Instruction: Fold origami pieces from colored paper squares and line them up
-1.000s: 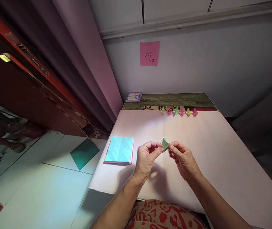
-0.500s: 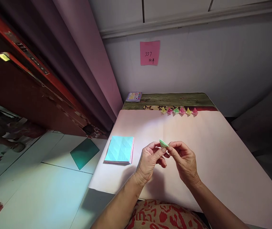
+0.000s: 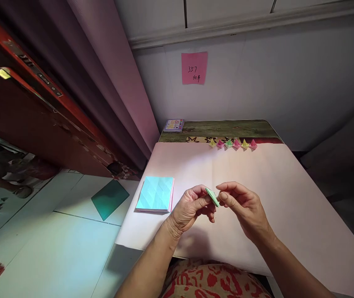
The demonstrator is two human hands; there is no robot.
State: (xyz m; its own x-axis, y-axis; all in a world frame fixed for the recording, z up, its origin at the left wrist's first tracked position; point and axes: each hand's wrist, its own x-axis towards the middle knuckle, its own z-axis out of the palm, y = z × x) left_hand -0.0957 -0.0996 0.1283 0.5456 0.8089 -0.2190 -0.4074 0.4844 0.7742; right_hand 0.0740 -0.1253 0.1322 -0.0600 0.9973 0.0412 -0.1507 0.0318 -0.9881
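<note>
A small piece of folded green paper (image 3: 212, 197) is pinched between the thumb and fingers of my left hand (image 3: 192, 207), tilted and held above the table. My right hand (image 3: 242, 207) is just to the right of it, thumb and forefinger a little apart. Its fingertips are close to the paper's right edge; whether any of them touches it I cannot tell. Left of my hands lies a stack of square paper (image 3: 155, 193) with a light blue sheet on top. Several small folded paper boats (image 3: 228, 143) in yellow, pink and green stand in a row at the far side.
A pale pink cover (image 3: 257, 178) lies over the table, with a wood-patterned strip (image 3: 226, 127) at its far end. A small printed packet (image 3: 174, 125) sits in the far left corner. On the floor lies a dark green sheet (image 3: 110, 200). A pink note (image 3: 194, 68) is on the wall.
The folded green paper has turned to a steeper tilt and shows more of its face. My right hand's fingers have loosened from it, while my left hand keeps its pinch.
</note>
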